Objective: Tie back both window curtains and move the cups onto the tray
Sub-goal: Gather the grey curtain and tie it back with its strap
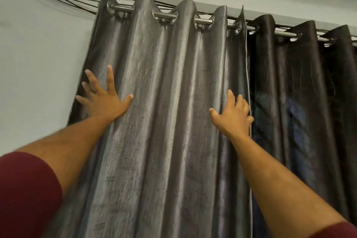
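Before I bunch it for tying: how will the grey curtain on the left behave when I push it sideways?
The grey curtain hangs in soft, deep folds, so it will probably gather floppily rather than hold shape. Its metal eyelets ride a smooth rod, so the top should slide easily. The sheen suggests slick fabric that may slip from the left hand and right hand.

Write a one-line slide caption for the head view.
Both hands, left hand and right hand, spread open against the grey curtain hanging from its rod.
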